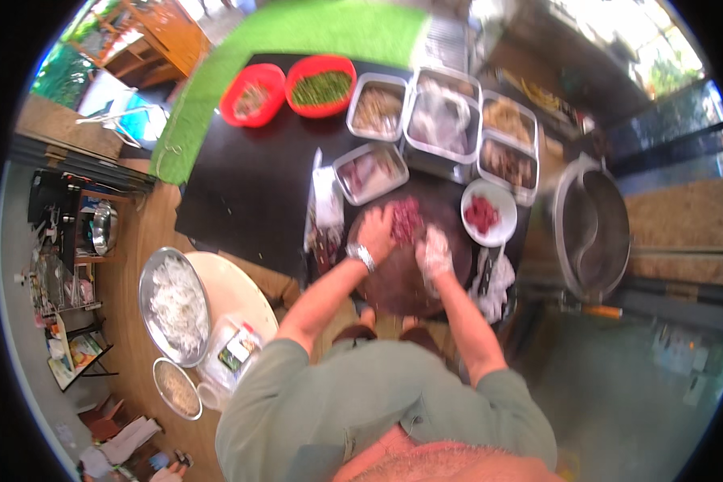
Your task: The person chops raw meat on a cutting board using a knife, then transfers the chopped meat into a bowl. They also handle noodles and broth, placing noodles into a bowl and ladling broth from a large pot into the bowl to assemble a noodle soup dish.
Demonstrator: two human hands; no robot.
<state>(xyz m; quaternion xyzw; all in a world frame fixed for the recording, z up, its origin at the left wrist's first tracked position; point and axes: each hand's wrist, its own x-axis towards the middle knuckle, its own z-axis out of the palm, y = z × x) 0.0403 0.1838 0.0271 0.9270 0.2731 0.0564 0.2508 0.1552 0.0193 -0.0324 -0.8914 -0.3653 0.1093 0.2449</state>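
On a round dark chopping block (pixel 385 289) lies a pile of chopped raw red meat (pixel 406 218). My left hand (pixel 377 234), bare with a metal-banded watch (pixel 361 255) at the wrist, touches the pile's left side with fingers apart. A clear plastic glove covers my right hand (pixel 435 252), which is at the pile's lower right. Blur hides whether it grips anything. Right of the block stands a white bowl (pixel 506 226) with more red meat (pixel 481 215). Beyond the block is a metal tray (pixel 344 187) of meat pieces. A broad-bladed cleaver (pixel 329 196) lies to the left.
Several metal containers (pixel 411 134) of food line the black table's (pixel 241 199) far right, beside two red bowls (pixel 289 107). A cloth (pixel 499 283) lies right of the block. A large metal pot (pixel 560 229) stands farther right; a basin of white strands (pixel 181 301) is at left.
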